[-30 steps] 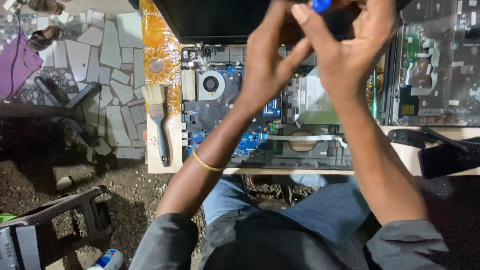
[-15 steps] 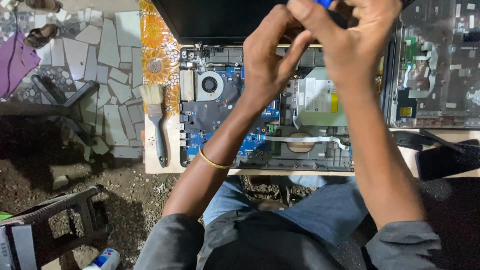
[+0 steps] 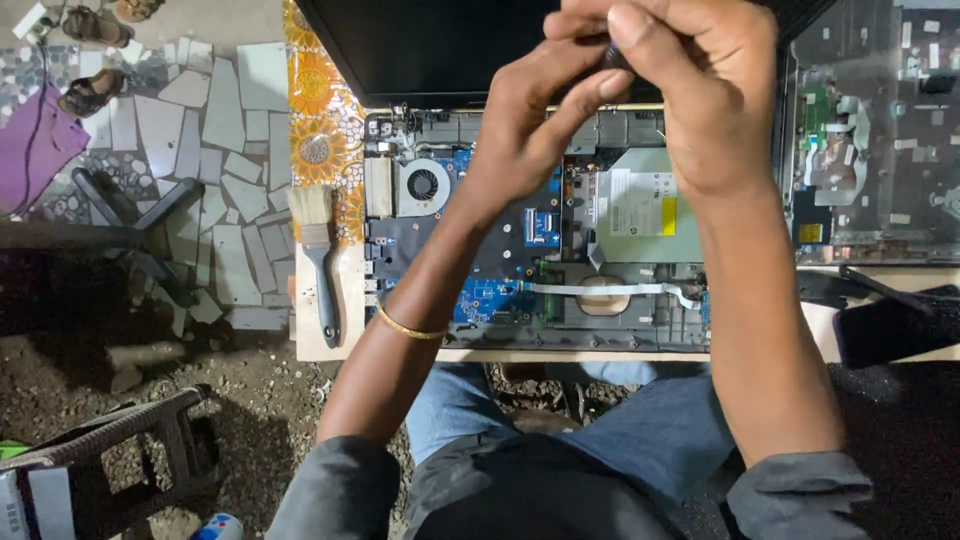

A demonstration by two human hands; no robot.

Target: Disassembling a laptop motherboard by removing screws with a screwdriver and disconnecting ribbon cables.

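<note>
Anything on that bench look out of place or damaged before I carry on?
Nothing looks broken. The opened laptop lies with its board and cooling fan exposed, and a white ribbon cable lies loose across its lower half. A paintbrush lies at the table's left edge. Both hands pinch something small and dark above it, too hidden to identify.

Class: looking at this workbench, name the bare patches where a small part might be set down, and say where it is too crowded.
Bare board shows below the paintbrush, left of the opened laptop, and along the table edge in front of it. A strip lies right of the laptop, above the dark pouch. The middle is crowded: both hands, left hand and right hand, hover over the laptop.
</note>
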